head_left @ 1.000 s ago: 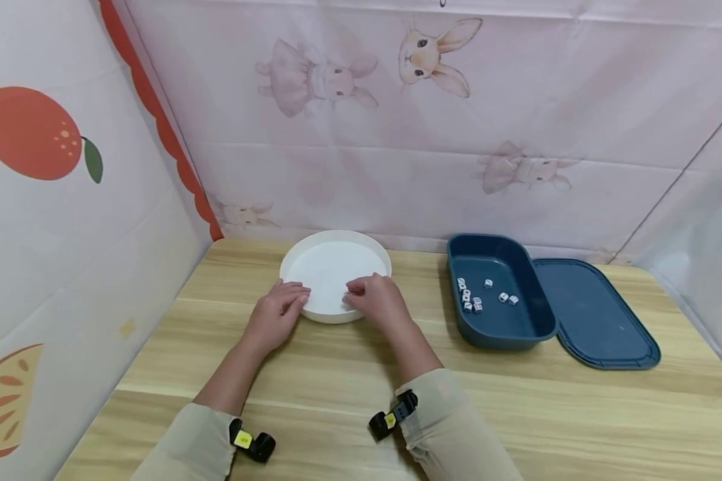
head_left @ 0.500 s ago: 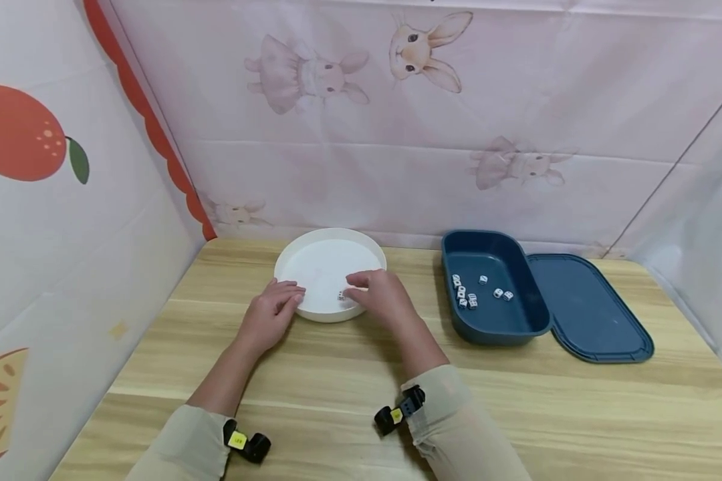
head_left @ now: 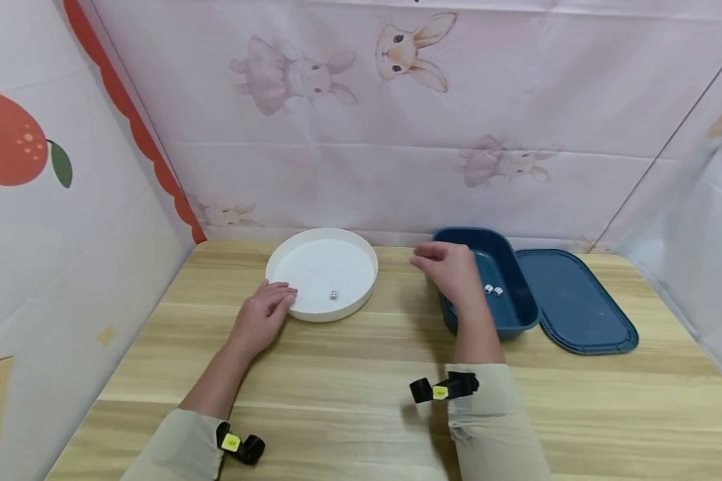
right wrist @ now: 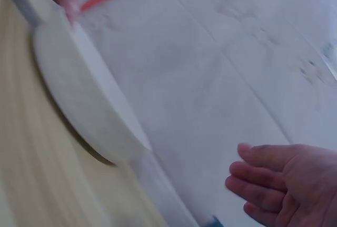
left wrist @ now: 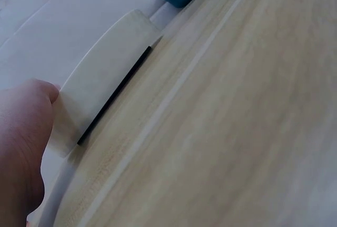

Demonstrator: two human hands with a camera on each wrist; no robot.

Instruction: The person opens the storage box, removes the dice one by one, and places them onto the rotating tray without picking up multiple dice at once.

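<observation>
My left hand rests at the near left rim of a round white dish, its fingertips over the edge. In the left wrist view, the left hand reaches the top of the dish's wall. A single white die with dark pips lies inside the dish. My right hand is raised over the left side of a dark blue box, fingers pointing left with nothing held. The right wrist view shows its fingers loosely bent. Two dice show in the box; the hand hides its left part.
A dark blue lid lies flat to the right of the box. The wooden table ends at a pink rabbit-print cloth behind and a white fruit-print cloth on the left.
My right hand has left the dish and moved right to the box, leaving the die on the dish's floor. My left hand has stayed at the rim. The head view has shifted slightly.
</observation>
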